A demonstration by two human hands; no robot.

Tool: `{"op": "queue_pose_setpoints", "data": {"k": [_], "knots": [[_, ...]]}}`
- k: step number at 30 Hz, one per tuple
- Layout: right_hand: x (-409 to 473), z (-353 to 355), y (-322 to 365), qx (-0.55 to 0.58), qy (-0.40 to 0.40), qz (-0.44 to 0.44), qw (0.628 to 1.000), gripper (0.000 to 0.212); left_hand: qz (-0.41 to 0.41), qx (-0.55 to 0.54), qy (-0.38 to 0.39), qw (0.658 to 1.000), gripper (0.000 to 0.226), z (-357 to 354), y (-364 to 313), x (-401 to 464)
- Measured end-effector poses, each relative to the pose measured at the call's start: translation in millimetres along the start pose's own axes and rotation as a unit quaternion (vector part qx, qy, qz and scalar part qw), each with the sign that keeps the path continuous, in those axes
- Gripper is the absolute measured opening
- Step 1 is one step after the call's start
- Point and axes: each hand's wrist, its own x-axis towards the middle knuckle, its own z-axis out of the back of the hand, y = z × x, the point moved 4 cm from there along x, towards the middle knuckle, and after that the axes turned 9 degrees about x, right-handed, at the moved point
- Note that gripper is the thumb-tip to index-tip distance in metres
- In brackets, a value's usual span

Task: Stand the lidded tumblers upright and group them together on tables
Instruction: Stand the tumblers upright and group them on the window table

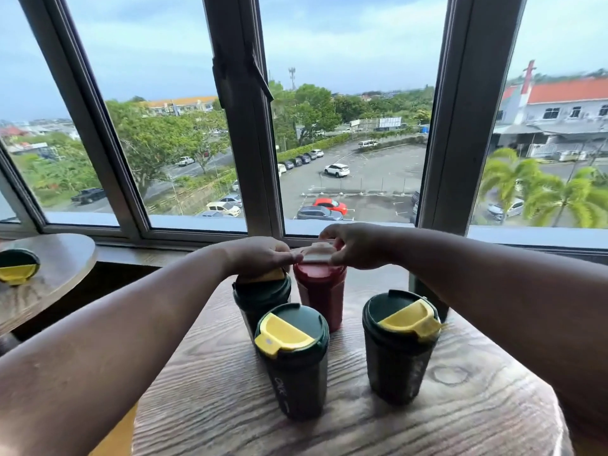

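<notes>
Here, right hand (355,246) atop red tumbler (320,292), fingers on lid

Four tumblers (291,360) upright on table (460,406)

Rough-grained wooden table (460,406), matt plastic green tumblers (396,363), smooth yellow lid flaps (284,332), glossy window glass (355,93)

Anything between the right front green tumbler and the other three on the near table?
Nothing visible. The right front green tumbler stands upright, apart from the red tumbler and the front green tumbler, with only bare table in the gap. The left hand and right hand are at the back tumblers' lids.
</notes>
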Motion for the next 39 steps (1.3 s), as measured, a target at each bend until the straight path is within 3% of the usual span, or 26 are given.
{"op": "queue_pose_setpoints", "data": {"k": [6,10,13,15,20,26,33,39], "knots": [[-25.4,34.8,-15.4,-0.077,-0.074,0.016,0.994,0.038,-0.029,0.039,-0.082,0.995,0.037,24.2,-25.0,6.7],[-45.2,67.6,-51.8,-0.133,-0.138,-0.029,0.981,0.044,-0.073,0.057,-0.118,0.989,0.035,34.1,-63.0,13.6],[-60.7,80.3,-85.9,-0.172,-0.142,-0.12,0.967,0.068,-0.106,0.112,-0.07,0.985,0.047,29.2,-94.2,19.0],[-69.9,80.3,-105.1,-0.135,-0.114,-0.16,0.971,0.087,-0.115,0.146,-0.032,0.982,0.056,23.9,-108.9,20.5],[-86.0,71.4,-127.8,0.009,-0.074,-0.149,0.986,0.129,-0.118,0.193,0.001,0.974,0.059,13.7,-119.8,22.0],[-81.5,63.5,-137.0,0.044,-0.1,-0.127,0.986,0.105,-0.107,0.189,0.022,0.976,0.064,16.4,-111.6,12.8],[-67.1,56.7,-122.2,0.05,-0.1,-0.082,0.99,0.103,-0.058,0.178,0.074,0.98,0.102,16.2,-82.4,2.7],[-40.5,43.9,-91.4,0.083,-0.051,-0.04,0.994,0.103,-0.054,0.135,0.032,0.989,0.096,11.2,-71.6,-0.2]]}}
